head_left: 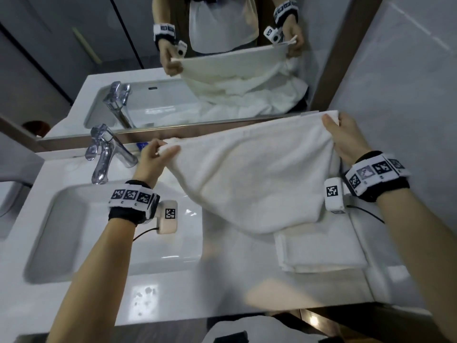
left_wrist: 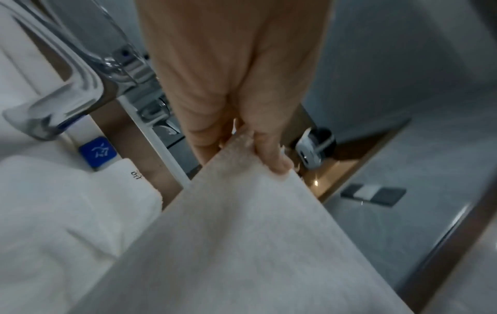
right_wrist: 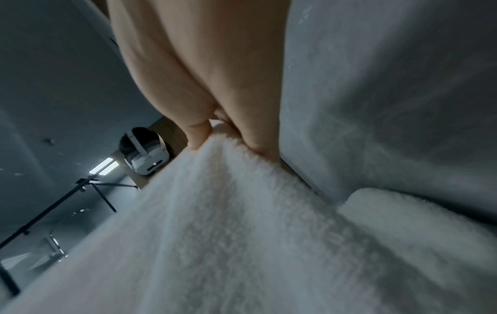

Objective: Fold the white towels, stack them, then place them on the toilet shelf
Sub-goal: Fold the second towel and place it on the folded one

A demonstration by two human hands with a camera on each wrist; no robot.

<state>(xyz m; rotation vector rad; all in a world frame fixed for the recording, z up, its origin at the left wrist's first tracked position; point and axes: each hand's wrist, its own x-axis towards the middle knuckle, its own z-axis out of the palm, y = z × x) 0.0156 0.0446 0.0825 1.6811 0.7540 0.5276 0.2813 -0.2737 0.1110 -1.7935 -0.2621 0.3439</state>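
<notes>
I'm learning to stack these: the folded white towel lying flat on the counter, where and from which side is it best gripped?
Probably along the near folded edge of the folded white towel, coming from the person's side. It lies flat with that edge bare, while its far part is covered by the large white towel held up by the left hand and right hand.

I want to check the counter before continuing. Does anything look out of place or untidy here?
Nothing is spilled or damaged. Both hands, left and right, hold one towel up by its corners; its lower edge sags onto the folded towel on the counter.
</notes>
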